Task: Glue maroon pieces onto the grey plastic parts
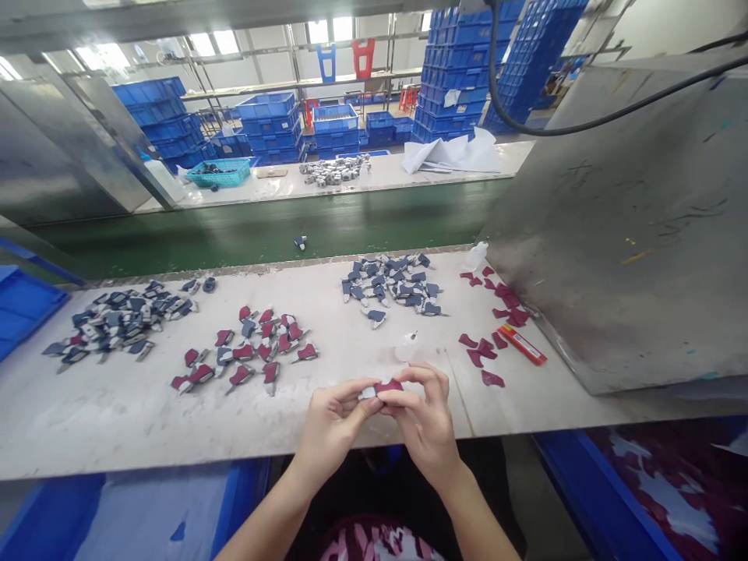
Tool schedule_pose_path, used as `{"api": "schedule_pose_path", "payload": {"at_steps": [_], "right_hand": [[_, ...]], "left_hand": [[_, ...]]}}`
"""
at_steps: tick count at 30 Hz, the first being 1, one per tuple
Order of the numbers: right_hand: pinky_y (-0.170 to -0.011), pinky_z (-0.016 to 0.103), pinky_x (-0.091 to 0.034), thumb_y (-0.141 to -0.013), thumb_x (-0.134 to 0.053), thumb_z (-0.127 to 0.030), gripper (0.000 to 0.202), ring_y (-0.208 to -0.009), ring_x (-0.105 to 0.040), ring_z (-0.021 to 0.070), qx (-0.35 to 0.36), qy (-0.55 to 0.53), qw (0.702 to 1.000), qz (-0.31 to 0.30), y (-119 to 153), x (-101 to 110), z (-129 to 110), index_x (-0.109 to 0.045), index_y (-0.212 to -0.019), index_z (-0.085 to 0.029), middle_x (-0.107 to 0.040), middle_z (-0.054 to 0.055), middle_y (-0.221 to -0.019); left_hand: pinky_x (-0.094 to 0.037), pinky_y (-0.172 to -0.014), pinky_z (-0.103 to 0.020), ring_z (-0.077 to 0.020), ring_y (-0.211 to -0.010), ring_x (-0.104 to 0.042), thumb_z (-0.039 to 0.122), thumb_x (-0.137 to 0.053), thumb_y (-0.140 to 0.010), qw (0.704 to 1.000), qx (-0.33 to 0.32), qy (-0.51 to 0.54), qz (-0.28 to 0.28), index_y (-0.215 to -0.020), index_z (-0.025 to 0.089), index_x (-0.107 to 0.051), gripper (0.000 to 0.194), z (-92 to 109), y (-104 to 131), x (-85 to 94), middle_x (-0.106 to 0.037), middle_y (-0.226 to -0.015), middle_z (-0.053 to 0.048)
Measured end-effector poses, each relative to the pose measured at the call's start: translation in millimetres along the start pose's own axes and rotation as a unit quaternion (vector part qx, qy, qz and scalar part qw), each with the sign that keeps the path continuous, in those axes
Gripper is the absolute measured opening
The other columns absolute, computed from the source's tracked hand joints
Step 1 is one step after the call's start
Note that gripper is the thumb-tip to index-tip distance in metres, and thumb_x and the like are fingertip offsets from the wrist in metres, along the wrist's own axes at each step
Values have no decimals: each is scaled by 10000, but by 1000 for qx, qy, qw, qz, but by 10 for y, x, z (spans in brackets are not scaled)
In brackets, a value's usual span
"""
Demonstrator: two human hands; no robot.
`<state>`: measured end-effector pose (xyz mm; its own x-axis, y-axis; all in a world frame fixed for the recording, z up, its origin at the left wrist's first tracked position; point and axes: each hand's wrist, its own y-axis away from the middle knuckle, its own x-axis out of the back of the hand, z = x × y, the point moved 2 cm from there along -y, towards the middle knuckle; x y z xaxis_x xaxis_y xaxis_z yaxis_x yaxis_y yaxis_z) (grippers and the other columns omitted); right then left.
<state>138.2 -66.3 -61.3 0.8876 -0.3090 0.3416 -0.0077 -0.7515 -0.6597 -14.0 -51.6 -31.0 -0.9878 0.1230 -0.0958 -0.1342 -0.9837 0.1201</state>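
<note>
Close to the table's front edge, my left hand (339,421) and my right hand (425,417) pinch one small part (388,386) between them. It has a maroon face and a pale grey-white end; its exact kind I cannot make out. The left fingers grip the pale end, the right fingers the maroon end. Just beyond my hands stands a small clear container (405,347) with a dark tip. To the left lies a group of similar maroon-faced parts (242,353). Straight ahead is a heap of blue-grey-faced parts (389,282). Loose maroon pieces (492,379) lie to the right.
A red-orange packet (522,344) lies by the metal housing (636,234) on the right. Another heap of grey-blue parts (120,319) is at far left. Behind the table runs a green belt (245,226) with a single part (300,242) on it. Blue bins (578,475) stand below.
</note>
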Motion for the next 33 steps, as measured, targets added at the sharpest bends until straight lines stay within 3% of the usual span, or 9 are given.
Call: {"api": "schedule_pose_path", "payload": {"at_steps": [4, 9, 12, 16, 17, 20, 24, 28, 33], "right_hand": [[-891, 359, -581, -985, -541, -306, 519, -1201, -584, 226, -195, -178, 964, -32, 44, -136, -1, -403, -1484, -344, -557, 90, -1331], [-888, 325, -578, -959, -581, -407, 300, -1082, -655, 225, -300, -309, 902, -40, -42, -281, 8, -686, -1183, -239, -666, 78, -1136], [-826, 311, -581, -945, -602, -405, 251, -933, -684, 206, -292, -318, 901, -31, -74, -328, 27, -716, -1082, -228, -686, 55, -968], [-706, 276, -561, -990, -510, -330, 218, -796, -653, 176, -229, -237, 944, -22, 65, -375, 77, -692, -1056, -230, -638, 45, -884], [-677, 270, -555, -998, -483, -300, 220, -775, -641, 172, -200, -213, 956, -13, 127, -388, 100, -684, -1057, -231, -620, 44, -870], [-634, 261, -556, -995, -441, -200, 241, -743, -623, 166, -122, -141, 982, 25, 323, -448, 190, -660, -1088, -231, -587, 47, -864], [-665, 248, -580, -982, -428, -112, 305, -797, -635, 170, -57, -73, 994, 60, 474, -571, 224, -634, -1170, -234, -587, 65, -903], [-689, 247, -591, -1005, -403, -137, 307, -859, -651, 185, -34, -31, 993, 109, 478, -670, 162, -622, -1195, -237, -605, 86, -931], [-693, 242, -595, -1016, -405, -186, 257, -824, -674, 162, -49, -16, 986, 157, 409, -702, 201, -622, -1139, -250, -618, 88, -1012]], "left_hand": [[-647, -734, -257, -209, -759, -783, 140, -744, -776, 992, -93, -72, 47, -975, 229, -810, 227, 61, -17, 91, -819, -879, -9], [-641, -796, -273, -216, -851, -781, 97, -741, -793, 968, -191, -157, 51, -1006, 270, -804, 282, 47, -14, 215, -811, -973, -15], [-635, -812, -289, -227, -917, -769, 141, -762, -800, 943, -236, -225, -61, -1045, 273, -793, 280, 161, -111, 393, -802, -1031, -52], [-626, -844, -321, -270, -1097, -706, 311, -849, -715, 910, -162, -304, -231, -1190, 252, -729, 493, 404, -596, 803, -737, -1222, -92], [-614, -877, -332, -274, -1130, -688, 338, -838, -723, 909, -139, -336, -205, -1208, 238, -715, 510, 462, -810, 934, -727, -1242, -90], [-551, -973, -321, -233, -1185, -646, 347, -641, -899, 872, -68, -484, 21, -1233, 205, -678, 366, 591, -1593, 1343, -698, -1285, -75], [-441, -1078, -464, -308, -1298, -531, 278, -591, -933, 818, -24, -552, 161, -1325, 128, -575, 420, 608, -2509, 1695, -592, -1375, -168], [-461, -1023, -564, -303, -1231, -562, 337, -604, -947, 773, 28, -593, 222, -1328, 181, -546, 416, 540, -2892, 1849, -550, -1389, -124], [-526, -951, -504, -264, -1124, -626, 316, -624, -940, 748, 18, -637, 183, -1214, 157, -612, 317, 559, -3027, 1898, -626, -1269, -106]]}}
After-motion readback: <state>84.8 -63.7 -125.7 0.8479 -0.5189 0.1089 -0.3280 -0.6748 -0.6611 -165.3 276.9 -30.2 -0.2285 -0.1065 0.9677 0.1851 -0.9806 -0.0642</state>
